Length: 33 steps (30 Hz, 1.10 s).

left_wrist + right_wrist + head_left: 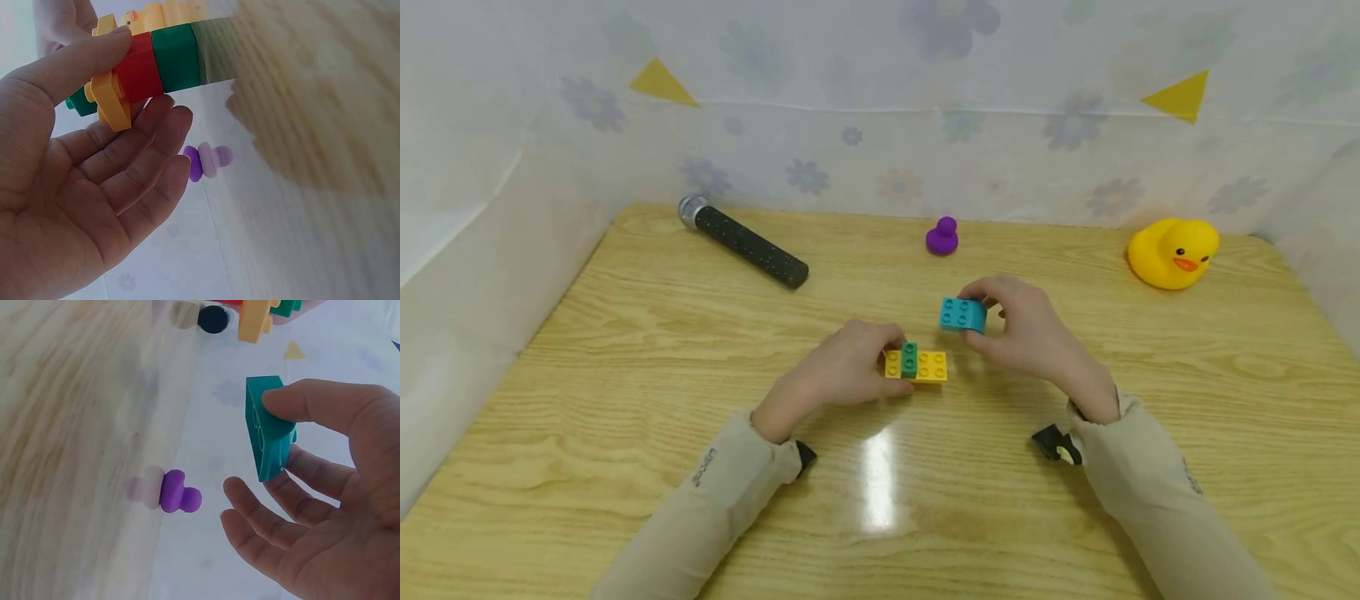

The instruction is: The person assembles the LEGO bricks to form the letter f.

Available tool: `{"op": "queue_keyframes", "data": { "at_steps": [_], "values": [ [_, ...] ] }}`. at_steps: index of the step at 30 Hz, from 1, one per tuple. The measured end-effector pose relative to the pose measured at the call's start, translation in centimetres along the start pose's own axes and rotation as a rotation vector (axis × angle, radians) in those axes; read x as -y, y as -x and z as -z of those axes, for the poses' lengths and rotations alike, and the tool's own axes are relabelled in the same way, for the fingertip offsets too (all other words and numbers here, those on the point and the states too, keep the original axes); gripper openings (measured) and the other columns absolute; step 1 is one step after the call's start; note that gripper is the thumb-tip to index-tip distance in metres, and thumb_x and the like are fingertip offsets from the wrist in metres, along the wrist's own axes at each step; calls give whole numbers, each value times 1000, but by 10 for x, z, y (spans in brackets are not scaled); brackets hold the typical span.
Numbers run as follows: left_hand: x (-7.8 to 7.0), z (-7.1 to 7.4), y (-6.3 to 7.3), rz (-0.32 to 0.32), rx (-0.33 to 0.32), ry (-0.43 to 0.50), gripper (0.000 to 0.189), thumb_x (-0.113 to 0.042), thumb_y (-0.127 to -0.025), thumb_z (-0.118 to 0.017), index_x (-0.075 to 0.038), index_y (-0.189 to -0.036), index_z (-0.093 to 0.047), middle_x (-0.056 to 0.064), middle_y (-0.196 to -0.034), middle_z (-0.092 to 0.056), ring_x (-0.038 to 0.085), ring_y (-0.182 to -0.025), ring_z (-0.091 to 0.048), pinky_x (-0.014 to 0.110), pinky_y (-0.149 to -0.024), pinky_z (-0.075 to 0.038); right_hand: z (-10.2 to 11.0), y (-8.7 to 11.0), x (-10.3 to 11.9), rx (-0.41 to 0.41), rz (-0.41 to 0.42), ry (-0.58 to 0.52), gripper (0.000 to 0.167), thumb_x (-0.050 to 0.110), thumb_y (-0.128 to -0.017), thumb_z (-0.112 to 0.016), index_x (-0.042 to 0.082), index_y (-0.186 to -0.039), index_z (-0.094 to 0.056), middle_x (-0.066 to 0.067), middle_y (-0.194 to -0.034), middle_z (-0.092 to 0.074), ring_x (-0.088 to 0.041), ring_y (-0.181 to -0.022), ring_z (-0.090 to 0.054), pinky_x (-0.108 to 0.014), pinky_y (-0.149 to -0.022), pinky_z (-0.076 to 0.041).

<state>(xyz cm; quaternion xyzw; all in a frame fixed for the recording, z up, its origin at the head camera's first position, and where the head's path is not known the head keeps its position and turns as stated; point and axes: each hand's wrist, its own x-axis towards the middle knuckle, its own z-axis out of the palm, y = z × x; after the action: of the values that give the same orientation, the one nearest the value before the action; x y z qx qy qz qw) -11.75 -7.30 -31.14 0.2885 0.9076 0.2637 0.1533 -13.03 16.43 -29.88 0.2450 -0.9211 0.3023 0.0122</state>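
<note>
My left hand (846, 364) pinches a stack of toy building bricks between thumb and fingers. From above, a narrow green brick (909, 360) sits across a long yellow brick (933, 367). The left wrist view shows a red brick (140, 67) beneath the yellow one and a larger green brick (176, 57) at the bottom, right at the tabletop. Farther back and to the right, my right hand (1026, 329) holds a teal brick (957, 313) with one curved end, studs up. Its hollow underside shows in the right wrist view, raised off the table.
On the wooden table (625, 400), a black microphone (748, 243) lies at the back left. A small purple duck (942, 237) stands at the back middle, a bigger yellow duck (1171, 255) at the back right. Behind hangs a flower-print cloth (850, 167).
</note>
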Motion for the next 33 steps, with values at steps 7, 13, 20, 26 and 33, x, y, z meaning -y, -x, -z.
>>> {"op": "queue_keyframes", "data": {
  "at_steps": [7, 13, 20, 26, 33],
  "values": [
    [1, -1, 0, 5, 0, -2, 38, -30, -81, -77, -7, -107, -62, -2, -86, -60, 14, -69, -50, 25, -61, -41, -2, 1, 2, -36, 24, 1, 34, 5, -77, -75, 1, -109, -63, -14, -104, -63, -29, -94, -58, -47, -77, -46],
    [2, -2, 1, 7, -3, -1, 36, -31, -82, -77, -8, -105, -62, -2, -85, -60, 13, -69, -50, 26, -62, -41, 0, 3, 4, -63, 65, -28, 34, 3, -77, -75, 2, -109, -63, -12, -104, -61, -28, -94, -58, -46, -75, -46],
    [3, -2, -1, 1, -21, -2, 34, -30, -82, -76, -9, -104, -61, -3, -84, -59, 13, -68, -50, 25, -62, -41, 1, 2, 8, -96, 138, -35, 34, 2, -76, -76, 5, -108, -65, -10, -102, -62, -25, -93, -58, -43, -73, -47],
    [3, -2, 0, -5, -25, 0, 32, -30, -83, -76, -9, -101, -60, -2, -81, -58, 13, -66, -49, 25, -60, -40, 2, 3, 14, -89, 188, -63, 34, 2, -75, -77, 7, -106, -65, -6, -102, -63, -22, -92, -58, -42, -72, -48],
    [4, -2, 0, -24, -35, 5, 31, -28, -83, -76, -9, -99, -59, -2, -79, -58, 12, -64, -48, 23, -57, -39, 1, 5, 20, -46, 236, -76, 35, 5, -74, -79, 7, -107, -67, -2, -99, -66, -17, -88, -60, -40, -72, -48]
  ]
}}
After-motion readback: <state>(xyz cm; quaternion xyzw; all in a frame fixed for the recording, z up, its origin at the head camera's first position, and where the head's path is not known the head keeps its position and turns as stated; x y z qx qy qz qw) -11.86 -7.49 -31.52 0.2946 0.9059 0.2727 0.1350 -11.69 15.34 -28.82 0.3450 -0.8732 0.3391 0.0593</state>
